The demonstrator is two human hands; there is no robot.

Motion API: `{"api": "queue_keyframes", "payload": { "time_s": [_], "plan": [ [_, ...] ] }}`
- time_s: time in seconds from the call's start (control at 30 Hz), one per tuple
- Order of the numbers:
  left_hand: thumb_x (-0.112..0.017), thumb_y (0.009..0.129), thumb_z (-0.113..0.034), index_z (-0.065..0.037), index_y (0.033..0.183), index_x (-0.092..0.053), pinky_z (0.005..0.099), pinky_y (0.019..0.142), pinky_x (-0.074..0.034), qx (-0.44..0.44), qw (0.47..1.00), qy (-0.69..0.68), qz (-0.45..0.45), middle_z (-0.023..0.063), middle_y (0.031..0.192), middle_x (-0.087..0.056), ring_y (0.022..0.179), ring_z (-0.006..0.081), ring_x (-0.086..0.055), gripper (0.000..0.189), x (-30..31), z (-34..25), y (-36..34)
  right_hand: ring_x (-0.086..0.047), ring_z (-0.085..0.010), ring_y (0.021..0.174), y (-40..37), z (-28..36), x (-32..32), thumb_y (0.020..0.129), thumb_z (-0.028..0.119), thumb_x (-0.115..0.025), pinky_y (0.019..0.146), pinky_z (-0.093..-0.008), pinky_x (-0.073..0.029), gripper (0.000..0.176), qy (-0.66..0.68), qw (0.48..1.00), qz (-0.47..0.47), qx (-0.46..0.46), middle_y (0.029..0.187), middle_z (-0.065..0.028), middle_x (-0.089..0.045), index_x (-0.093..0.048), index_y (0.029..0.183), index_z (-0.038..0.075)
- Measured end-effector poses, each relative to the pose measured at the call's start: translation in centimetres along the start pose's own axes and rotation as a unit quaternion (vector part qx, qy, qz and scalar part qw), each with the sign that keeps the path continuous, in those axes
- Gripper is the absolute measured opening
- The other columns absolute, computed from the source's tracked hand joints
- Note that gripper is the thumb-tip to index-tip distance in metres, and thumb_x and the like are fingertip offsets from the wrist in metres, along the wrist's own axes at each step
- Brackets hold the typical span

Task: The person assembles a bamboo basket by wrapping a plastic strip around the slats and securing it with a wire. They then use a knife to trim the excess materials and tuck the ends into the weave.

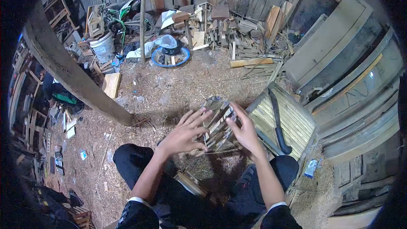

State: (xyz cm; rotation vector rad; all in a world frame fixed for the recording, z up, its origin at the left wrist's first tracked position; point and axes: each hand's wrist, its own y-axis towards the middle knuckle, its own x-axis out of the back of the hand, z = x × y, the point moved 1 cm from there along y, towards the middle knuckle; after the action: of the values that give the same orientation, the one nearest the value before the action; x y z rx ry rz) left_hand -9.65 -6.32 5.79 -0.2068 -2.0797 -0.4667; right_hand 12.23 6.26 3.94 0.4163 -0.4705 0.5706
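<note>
Item: slat frame [218, 125], small, built of thin wooden strips. I saw it held above the lap between both hands, long axis tilted up and away from me. Left hand [183, 135]: fingers splayed, flat against its left side. Right hand [245, 133]: curled round its right edge, gripping. Both equally near. Machete [280, 123] lay on bamboo panel [296, 121], just right.

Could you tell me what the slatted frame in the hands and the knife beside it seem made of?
Slatted frame: pale, unfinished split wood or bamboo strips, matte. Knife: dark, dull blade, probably metal; glossy black handle, perhaps plastic or rubber.
</note>
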Motion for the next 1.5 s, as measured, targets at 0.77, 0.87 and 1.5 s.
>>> {"api": "queue_keyframes", "payload": {
  "time_s": [0.77, 0.87, 1.5],
  "plan": [
    [-0.080, 0.073, -0.044, -0.011, 0.101, -0.070, 0.0539, 0.113, -0.024, -0.039, 0.990, 0.082, -0.107, -0.0005, 0.104, -0.066, 0.125, 0.0233, -0.052, 0.044, -0.6, -1.0, 2.1, -0.062, -0.0216, 0.097, -2.3, 1.4, -0.2, 0.080, 0.017, -0.076, 0.104, -0.0465, -0.038, 0.019, -0.168, 0.960, -0.039, 0.221, 0.095, -0.0034, -0.070, -0.071, 0.095, 0.007],
    [-0.081, 0.073, -0.044, -0.011, 0.101, -0.070, 0.0520, 0.108, -0.024, -0.028, 0.986, 0.076, -0.143, 0.0010, 0.101, -0.065, 0.125, 0.0228, -0.053, 0.044, -1.4, -0.9, 2.6, -0.063, -0.0226, 0.095, -2.1, 1.1, 0.3, 0.079, 0.018, -0.077, 0.104, -0.0465, -0.038, 0.021, -0.170, 0.959, -0.059, 0.221, 0.093, -0.0035, -0.070, -0.071, 0.095, 0.006],
    [-0.075, 0.078, -0.044, -0.014, 0.106, -0.070, 0.0483, 0.095, -0.025, 0.007, 0.992, 0.039, -0.121, -0.0011, 0.103, -0.066, 0.120, 0.0189, -0.055, 0.041, -3.1, -1.3, 5.1, -0.063, -0.0225, 0.089, -2.0, 0.1, 2.7, 0.077, 0.018, -0.078, 0.106, -0.0479, -0.040, 0.020, -0.189, 0.950, -0.101, 0.228, 0.088, -0.0035, -0.070, -0.070, 0.090, 0.005]
  ]
}}
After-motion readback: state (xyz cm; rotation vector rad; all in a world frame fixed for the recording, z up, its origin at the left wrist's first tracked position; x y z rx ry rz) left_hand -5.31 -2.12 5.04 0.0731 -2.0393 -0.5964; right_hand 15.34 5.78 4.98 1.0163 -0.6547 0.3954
